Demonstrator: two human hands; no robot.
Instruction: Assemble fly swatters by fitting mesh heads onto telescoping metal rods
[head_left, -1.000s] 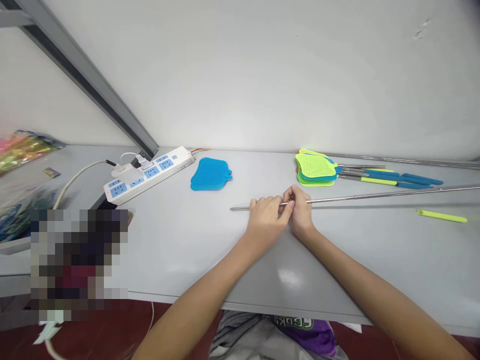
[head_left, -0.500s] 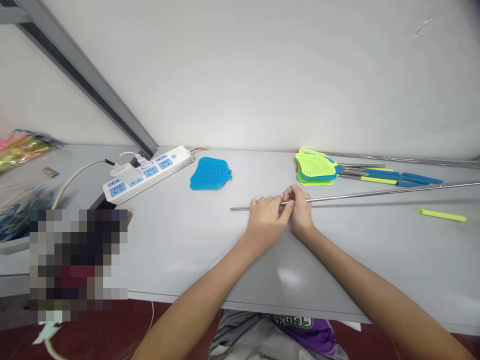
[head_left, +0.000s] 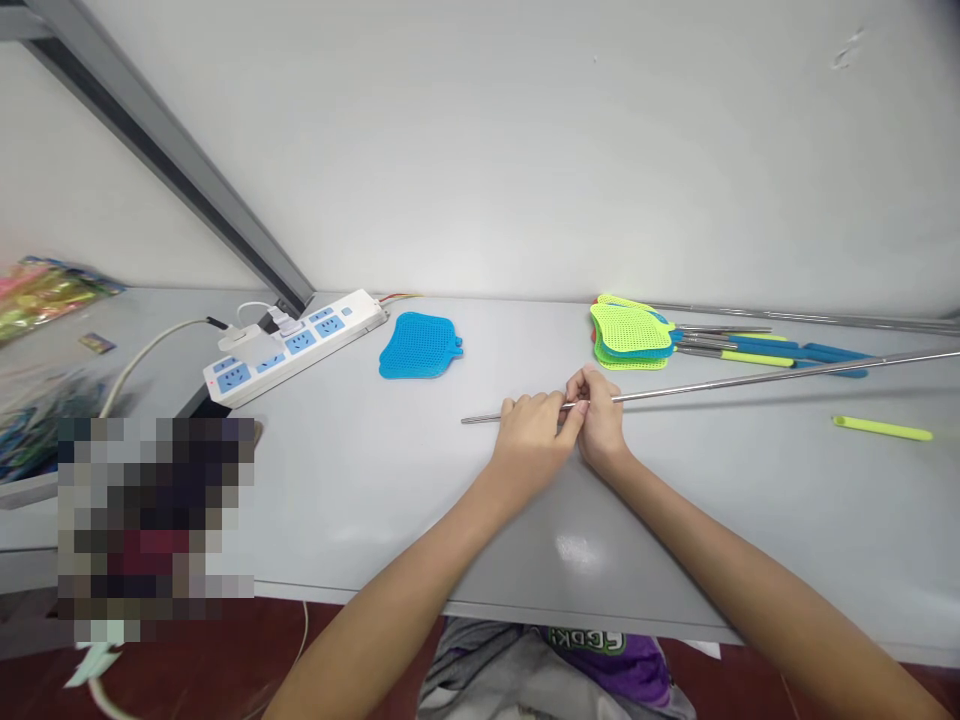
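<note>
My left hand (head_left: 531,428) and my right hand (head_left: 600,412) are side by side over the table, both closed around a long thin metal telescopic rod (head_left: 697,387). The rod's thin tip sticks out to the left of my left hand, and its thicker part runs out of view at the right edge. Behind my left hand lie blue fly swatter heads (head_left: 418,345), stacked. Beyond my right hand is a pile of fly swatters (head_left: 634,328) with yellow-green and blue heads. A loose yellow-green handle tube (head_left: 883,428) lies at the right, under the rod's line.
A white power strip (head_left: 296,348) with plugs and cables stands at the left rear. More metal rods (head_left: 810,317) lie along the wall. Plastic-wrapped items (head_left: 52,290) are at far left, near a grey metal post (head_left: 172,165). A blurred-out patch hides the near left.
The rod's right end has risen and swung toward the back, now crossing in front of the swatter handles. Both hands have kept their hold and place.
</note>
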